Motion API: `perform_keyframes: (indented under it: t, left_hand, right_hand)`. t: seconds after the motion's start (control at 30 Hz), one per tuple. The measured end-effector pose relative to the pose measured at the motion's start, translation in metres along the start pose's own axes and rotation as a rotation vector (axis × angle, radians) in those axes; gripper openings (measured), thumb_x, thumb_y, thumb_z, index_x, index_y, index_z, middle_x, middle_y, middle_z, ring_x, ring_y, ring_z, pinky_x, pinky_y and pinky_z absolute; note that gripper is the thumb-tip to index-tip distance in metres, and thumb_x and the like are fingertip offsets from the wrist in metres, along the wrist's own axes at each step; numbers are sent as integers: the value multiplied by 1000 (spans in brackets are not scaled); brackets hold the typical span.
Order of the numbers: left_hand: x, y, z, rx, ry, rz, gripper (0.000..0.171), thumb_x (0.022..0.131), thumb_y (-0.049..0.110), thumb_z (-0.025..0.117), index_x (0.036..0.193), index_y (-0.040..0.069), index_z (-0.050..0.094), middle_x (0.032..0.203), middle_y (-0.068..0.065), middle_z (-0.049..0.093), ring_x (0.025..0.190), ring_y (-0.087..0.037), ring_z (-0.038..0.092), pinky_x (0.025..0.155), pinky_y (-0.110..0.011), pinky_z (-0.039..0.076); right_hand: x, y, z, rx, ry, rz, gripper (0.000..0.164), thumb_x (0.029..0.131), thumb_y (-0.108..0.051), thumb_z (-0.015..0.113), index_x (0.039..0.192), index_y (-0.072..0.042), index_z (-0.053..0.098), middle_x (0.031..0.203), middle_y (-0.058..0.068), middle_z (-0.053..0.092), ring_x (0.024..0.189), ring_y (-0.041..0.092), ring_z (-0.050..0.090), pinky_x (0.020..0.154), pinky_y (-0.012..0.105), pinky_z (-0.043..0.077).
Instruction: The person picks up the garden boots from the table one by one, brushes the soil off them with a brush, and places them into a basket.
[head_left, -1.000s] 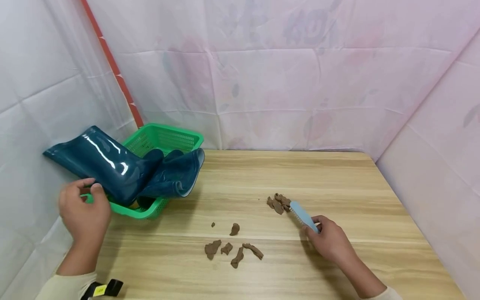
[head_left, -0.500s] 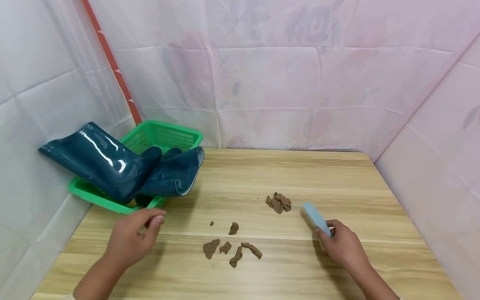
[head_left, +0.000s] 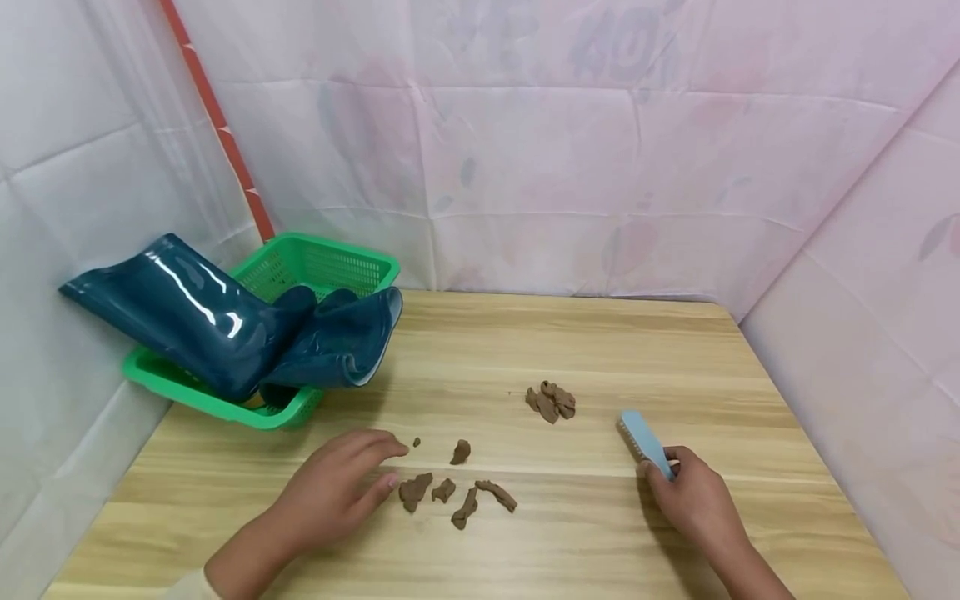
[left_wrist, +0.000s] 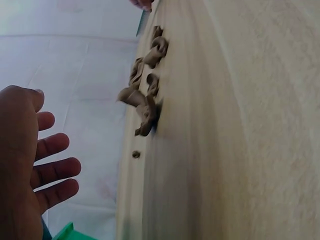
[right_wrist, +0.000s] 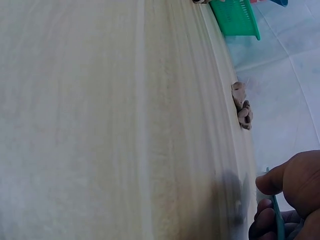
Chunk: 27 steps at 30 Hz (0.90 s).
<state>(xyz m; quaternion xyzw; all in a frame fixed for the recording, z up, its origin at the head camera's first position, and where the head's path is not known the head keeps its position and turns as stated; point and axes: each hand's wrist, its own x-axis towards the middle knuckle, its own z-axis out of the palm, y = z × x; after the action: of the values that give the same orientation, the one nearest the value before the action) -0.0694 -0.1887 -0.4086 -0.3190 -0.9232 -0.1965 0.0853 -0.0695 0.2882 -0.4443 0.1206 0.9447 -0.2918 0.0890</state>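
Note:
My right hand (head_left: 697,498) grips a light blue brush (head_left: 647,443) by its near end, bristles facing left, over the right part of the table. At the left, my left hand (head_left: 333,492) reaches low with fingers extended and apart, nothing in its grasp. Its fingertips are beside a flat brown clay-like piece (head_left: 416,492) and a tiny brown crumb (head_left: 417,442). Several more brown scraps (head_left: 465,508) lie just to the right. Farther back sits a small heap of brown pieces (head_left: 552,402). In the left wrist view the left hand (left_wrist: 35,165) shows its fingers spread from the scraps.
A green basket (head_left: 217,407) stands at the table's back left, against the cloth wall. Two dark teal rubber boots (head_left: 202,321) lie in it, one shaft overhanging the left side, the other (head_left: 337,342) over the right. White cloth walls (head_left: 525,167) enclose the wooden table (head_left: 600,550).
My left hand has moved from the basket's front edge rightward and down to the scraps, its fingers opening out. My right hand has drawn the brush away from the small heap, to the right.

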Motion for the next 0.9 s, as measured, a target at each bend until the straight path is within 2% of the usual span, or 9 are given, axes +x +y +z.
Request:
perform_keyframes:
  t: [0.1,0.23,0.37,0.47,0.67,0.9]
  left_hand:
    - [5,4,5,7,-57,34,47,95,38,74,139,25,64,141,7,58,133,-18,51,106,-49,44]
    - [10,9,12,45,-132,82,63,97,49,67,154,30,49,160,4,40,150,-23,31,118,-49,28]
    - [13,13,17,87,-142,127,70,97,53,64,159,30,40,167,1,27,155,-26,18,123,-39,8]
    - [13,14,18,94,-138,132,72,98,53,63,161,30,36,169,0,22,155,-26,16,123,-35,1]
    - [12,15,18,100,-131,111,73,99,51,62,163,33,31,170,2,15,155,-26,15,123,-36,4]
    - [10,14,17,109,-114,100,70,99,48,63,161,30,36,169,0,19,156,-25,15,123,-38,7]
  right_hand:
    - [0,3,-1,-3,6,-2,58,100,-32,63,132,15,51,104,25,68,91,33,67,72,48,54]
    - [1,7,0,-9,5,-3,60,100,-34,63,133,15,51,105,25,68,92,34,68,73,50,54]
    - [-1,10,1,-20,1,5,58,101,-33,62,132,15,51,106,26,68,92,34,68,74,50,54]
    - [-3,11,2,-26,10,12,56,101,-31,62,130,15,52,105,27,68,91,33,67,73,49,54]
    - [-6,8,-1,-52,16,4,55,100,-32,63,126,15,53,104,29,67,90,36,68,72,50,54]
    - [-15,6,-10,-121,-1,-13,55,100,-32,62,127,15,54,100,25,70,87,35,69,71,52,54]
